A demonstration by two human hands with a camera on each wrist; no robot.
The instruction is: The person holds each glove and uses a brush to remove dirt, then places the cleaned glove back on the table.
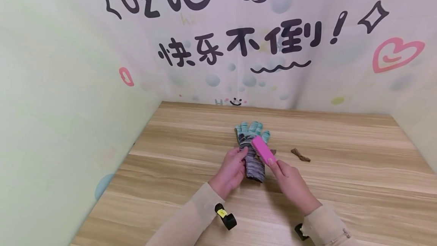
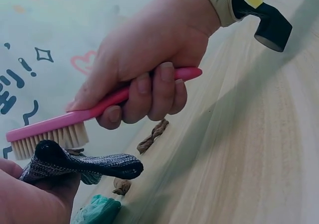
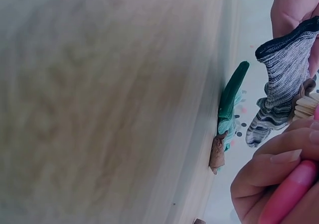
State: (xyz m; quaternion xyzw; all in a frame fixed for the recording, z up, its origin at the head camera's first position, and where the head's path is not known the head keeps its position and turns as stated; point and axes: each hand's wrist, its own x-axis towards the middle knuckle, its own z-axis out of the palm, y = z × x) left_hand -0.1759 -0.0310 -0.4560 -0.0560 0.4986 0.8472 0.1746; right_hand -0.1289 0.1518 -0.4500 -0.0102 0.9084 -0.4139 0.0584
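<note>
A grey knitted glove (image 1: 255,168) with a dark cuff edge is held above the table. My left hand (image 1: 231,168) grips its side, thumb on top. My right hand (image 1: 290,183) holds a pink brush (image 1: 262,149) by the handle, fingers curled round it in the left wrist view. Pale bristles (image 2: 52,137) face down, touching or just above the glove. A brown scrap (image 3: 308,87) shows on the glove beside the bristles in the right wrist view. Behind and below, a teal glove (image 1: 253,126) lies on the table, partly hidden by the grey one.
A twisted brown scrap (image 1: 301,155) lies on the wooden table (image 1: 341,185) right of the gloves. Another brown scrap (image 2: 121,186) lies near the teal glove. Pale walls, the back one (image 1: 218,44) printed with lettering, border the table behind and at the sides.
</note>
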